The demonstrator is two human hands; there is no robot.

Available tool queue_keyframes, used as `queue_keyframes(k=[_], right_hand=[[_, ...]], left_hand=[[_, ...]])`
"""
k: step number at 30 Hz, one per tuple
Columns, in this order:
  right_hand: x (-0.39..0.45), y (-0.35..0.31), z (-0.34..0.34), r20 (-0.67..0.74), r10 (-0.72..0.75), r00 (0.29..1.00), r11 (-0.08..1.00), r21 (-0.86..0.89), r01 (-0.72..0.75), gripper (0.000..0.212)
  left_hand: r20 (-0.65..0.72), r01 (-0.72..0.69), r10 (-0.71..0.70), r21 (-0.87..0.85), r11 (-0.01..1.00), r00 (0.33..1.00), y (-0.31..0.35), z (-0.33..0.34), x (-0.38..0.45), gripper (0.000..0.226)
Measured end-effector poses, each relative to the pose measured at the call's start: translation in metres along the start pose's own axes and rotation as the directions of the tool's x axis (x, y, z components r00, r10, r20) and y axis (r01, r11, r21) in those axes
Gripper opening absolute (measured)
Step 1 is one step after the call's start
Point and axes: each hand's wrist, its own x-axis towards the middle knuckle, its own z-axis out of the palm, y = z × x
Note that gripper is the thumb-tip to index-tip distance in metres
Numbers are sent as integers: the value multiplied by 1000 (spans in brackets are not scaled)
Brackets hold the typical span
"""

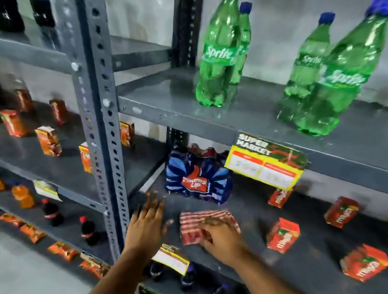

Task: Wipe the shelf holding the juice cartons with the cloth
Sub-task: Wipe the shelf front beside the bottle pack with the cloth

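Observation:
A grey metal shelf (249,215) in the middle of the rack carries several small red juice cartons (282,234), spread toward the right. A red-and-white striped cloth (197,224) lies flat on this shelf near its front left. My right hand (220,237) presses down on the cloth's right part, fingers bent over it. My left hand (146,227) hovers just left of the cloth by the upright post, fingers spread, holding nothing. The picture is blurred by motion.
A blue wrapped pack of cola bottles (197,174) stands at the shelf's back left. Green soda bottles (220,47) fill the shelf above, with a yellow price tag (266,161) hanging off its edge. A perforated post (101,123) divides the racks; orange cartons (48,140) sit left.

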Motion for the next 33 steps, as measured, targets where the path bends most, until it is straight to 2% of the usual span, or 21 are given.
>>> queue_keyframes(k=[2,4,6,10,14,22,25,28,30,33], right_hand=[[-2,6,13,-59,67,996,993,104,-60,39],[5,10,16,-139,83,987,993,100,-70,42],[16,7,15,-119,71,990,995,71,-63,46],[21,-5,39,64,122,990,992,-37,-120,55],[17,-18,63,-30,263,964,965,-14,-263,58],[4,-26,64,-62,329,942,944,14,-328,57],[-16,-24,61,-19,301,953,953,33,-301,65],[-31,-17,56,73,236,969,971,14,-238,93],[-42,-14,51,96,204,974,979,1,-205,87],[-68,-14,46,-12,135,991,986,-102,-135,71]], left_hand=[[32,-21,21,-1,1000,999,-6,14,4,72],[72,-42,43,-10,999,996,-12,27,7,74],[92,-54,58,-39,998,994,-16,35,9,72],[98,-77,84,-68,995,992,-20,42,12,75],[82,-95,100,-59,994,992,-21,45,13,74],[104,-99,104,-58,993,989,-21,43,14,76],[119,-104,110,-51,993,987,-20,42,14,78],[116,-113,117,-46,993,986,-21,42,13,80],[121,-114,119,-49,992,985,-21,42,13,78],[137,-98,105,-54,994,985,-21,40,13,68]])
